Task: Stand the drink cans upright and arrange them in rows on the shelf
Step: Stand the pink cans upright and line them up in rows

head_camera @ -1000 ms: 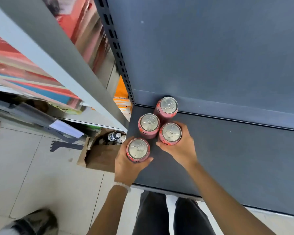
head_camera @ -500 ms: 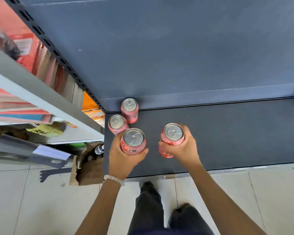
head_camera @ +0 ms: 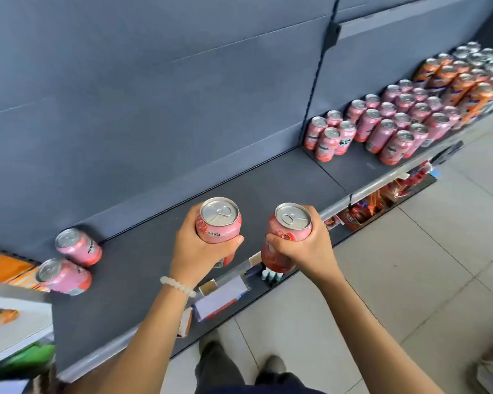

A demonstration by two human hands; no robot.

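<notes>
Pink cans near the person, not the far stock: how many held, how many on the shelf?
Held: 2, left-hand can in left hand, right-hand can in right hand
On the shelf: 2, rear can, front can
Total: 4

"MIRINDA" is showing in dark letters on the side of the pink can (head_camera: pixel 218 223) that the left grip (head_camera: pixel 195 253) is holding, just under its rim. The same word is showing, tilted and only partly legible, on the rear can (head_camera: pixel 79 247) standing at the left end of the shelf (head_camera: pixel 143 260). Further along the shelf, white characters are showing on a pink can (head_camera: pixel 344 137) in the near cluster, too blurred to read. A barcode is peeking out low on the held can, its digits illegible. The price tags (head_camera: pixel 222 297) on the shelf edge are too blurred to read.
</notes>
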